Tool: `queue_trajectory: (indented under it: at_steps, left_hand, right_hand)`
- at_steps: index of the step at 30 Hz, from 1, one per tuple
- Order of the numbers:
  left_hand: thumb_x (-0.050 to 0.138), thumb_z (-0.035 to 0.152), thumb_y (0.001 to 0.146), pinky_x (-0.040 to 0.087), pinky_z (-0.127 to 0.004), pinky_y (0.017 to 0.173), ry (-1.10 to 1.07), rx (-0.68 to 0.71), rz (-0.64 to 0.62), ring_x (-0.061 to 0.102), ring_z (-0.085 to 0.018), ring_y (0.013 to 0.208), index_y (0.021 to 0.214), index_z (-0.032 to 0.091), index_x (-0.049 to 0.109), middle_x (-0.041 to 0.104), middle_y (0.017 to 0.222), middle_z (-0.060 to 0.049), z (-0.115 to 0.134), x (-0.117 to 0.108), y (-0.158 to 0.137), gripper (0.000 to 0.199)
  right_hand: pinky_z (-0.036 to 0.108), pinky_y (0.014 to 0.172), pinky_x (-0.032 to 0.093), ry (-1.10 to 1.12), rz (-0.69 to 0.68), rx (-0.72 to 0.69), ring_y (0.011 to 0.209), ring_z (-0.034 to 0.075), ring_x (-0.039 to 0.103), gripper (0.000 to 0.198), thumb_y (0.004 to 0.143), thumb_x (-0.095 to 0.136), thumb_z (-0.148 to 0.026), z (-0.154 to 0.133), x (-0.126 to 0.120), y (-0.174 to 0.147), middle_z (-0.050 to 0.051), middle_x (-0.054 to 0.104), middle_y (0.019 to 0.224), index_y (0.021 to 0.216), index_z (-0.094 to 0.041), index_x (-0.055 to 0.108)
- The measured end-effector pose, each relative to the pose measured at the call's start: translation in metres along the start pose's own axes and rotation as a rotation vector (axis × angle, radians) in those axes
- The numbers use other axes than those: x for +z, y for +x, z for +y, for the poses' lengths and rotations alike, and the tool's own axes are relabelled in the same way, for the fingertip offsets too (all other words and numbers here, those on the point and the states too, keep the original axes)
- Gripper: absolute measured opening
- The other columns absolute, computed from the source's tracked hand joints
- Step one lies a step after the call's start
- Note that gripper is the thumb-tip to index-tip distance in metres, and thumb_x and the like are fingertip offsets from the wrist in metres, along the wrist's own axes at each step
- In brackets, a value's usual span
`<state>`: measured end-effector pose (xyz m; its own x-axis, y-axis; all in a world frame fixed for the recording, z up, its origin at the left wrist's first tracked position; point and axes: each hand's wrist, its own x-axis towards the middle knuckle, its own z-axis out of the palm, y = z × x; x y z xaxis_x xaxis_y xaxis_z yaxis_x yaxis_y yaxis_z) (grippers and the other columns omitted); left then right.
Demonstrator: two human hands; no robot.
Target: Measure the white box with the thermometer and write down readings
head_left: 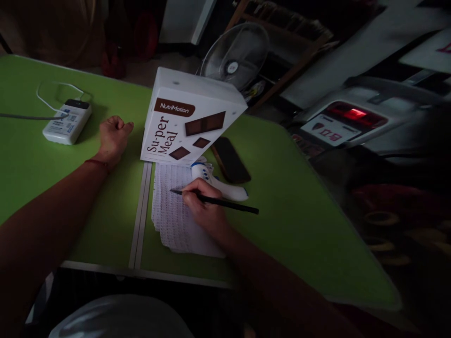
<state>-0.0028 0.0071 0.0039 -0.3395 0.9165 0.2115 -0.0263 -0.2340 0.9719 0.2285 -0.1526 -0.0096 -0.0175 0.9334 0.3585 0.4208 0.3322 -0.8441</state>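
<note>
In my right hand (207,209) a slim black pen (234,204) is pinched, its tip over closely written paper sheets (172,206). The sheets lie in a slightly uneven stack. My left hand (114,138) rests on the green table as a loose fist, with nothing visible in it. Just beyond the sheets a white box (200,103) marked "NutriMotion Su-per Meal" stands upright. A white and blue handheld thermometer (230,190) lies on the sheets' right side, partly behind my right hand. Behind it a dark phone (230,159) lies flat on the table.
The green folding table (289,225) has a pale seam (139,225) left of the sheets. A white power strip (68,122) with cables sits at the far left. Past the table stand a fan (236,56) and a grey machine with a red-lit display (355,115).
</note>
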Motion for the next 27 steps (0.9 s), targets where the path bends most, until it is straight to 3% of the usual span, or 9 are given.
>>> queue_trajectory:
  at_steps: [11, 15, 17, 20, 23, 27]
  left_hand:
    - [0.077, -0.001, 0.082, 0.024, -0.026, 0.055, 0.021, -0.004, 0.017, 0.025, -0.011, 0.052, 0.054, 0.023, 0.035, 0.032, 0.054, 0.008, 0.000, 0.001, 0.000, 0.056]
    - [0.081, -0.001, 0.078, 0.025, -0.025, 0.052, 0.013, 0.002, 0.019, 0.025, -0.010, 0.053, 0.054, 0.022, 0.035, 0.031, 0.053, 0.008, -0.001, 0.000, 0.001, 0.057]
    - [0.082, -0.001, 0.077, 0.025, -0.025, 0.051, 0.007, 0.000, 0.021, 0.025, -0.010, 0.052, 0.054, 0.022, 0.034, 0.030, 0.053, 0.008, -0.002, -0.001, 0.001, 0.058]
    - [0.079, -0.002, 0.074, 0.024, -0.024, 0.050, -0.023, -0.015, 0.027, 0.025, -0.010, 0.051, 0.054, 0.022, 0.034, 0.031, 0.052, 0.008, -0.003, -0.001, 0.002, 0.056]
    - [0.070, -0.009, 0.069, 0.022, -0.024, 0.050, -0.072, -0.008, 0.061, 0.026, -0.009, 0.051, 0.053, 0.021, 0.032, 0.032, 0.051, 0.009, -0.001, -0.001, 0.003, 0.051]
    - [0.061, -0.012, 0.069, 0.021, -0.022, 0.048, -0.120, 0.034, 0.106, 0.024, -0.009, 0.050, 0.054, 0.021, 0.031, 0.031, 0.052, 0.009, 0.007, 0.001, 0.004, 0.048]
  right_hand:
    - [0.028, 0.050, 0.040, -0.042, 0.066, -0.065, 0.052, 0.014, 0.049, 0.010, 0.077, 0.058, -0.025, 0.000, -0.002, 0.001, -0.004, 0.058, 0.055, 0.067, -0.027, 0.060]
    - [0.027, 0.048, 0.039, -0.114, 0.026, -0.095, 0.050, 0.014, 0.049, 0.011, 0.079, 0.059, -0.022, -0.003, -0.005, -0.003, -0.004, 0.058, 0.056, 0.069, -0.027, 0.060]
    - [0.027, 0.048, 0.040, -0.179, 0.023, -0.160, 0.049, 0.013, 0.050, 0.013, 0.083, 0.061, -0.019, -0.003, -0.008, -0.005, -0.005, 0.060, 0.057, 0.072, -0.027, 0.062]
    - [0.029, 0.059, 0.052, -0.319, 0.031, -0.339, 0.061, 0.016, 0.065, 0.016, 0.092, 0.061, -0.015, -0.003, -0.014, -0.006, -0.001, 0.071, 0.071, 0.087, -0.026, 0.071]
    - [0.033, 0.073, 0.059, -0.558, -0.151, -0.436, 0.086, 0.023, 0.076, 0.029, 0.098, 0.056, -0.010, -0.003, -0.024, -0.008, 0.006, 0.080, 0.095, 0.111, -0.024, 0.078]
    - [0.032, 0.069, 0.055, -0.885, -0.374, -0.435, 0.100, 0.025, 0.077, 0.050, 0.097, 0.047, 0.003, -0.004, -0.032, -0.011, 0.014, 0.081, 0.116, 0.130, -0.020, 0.077]
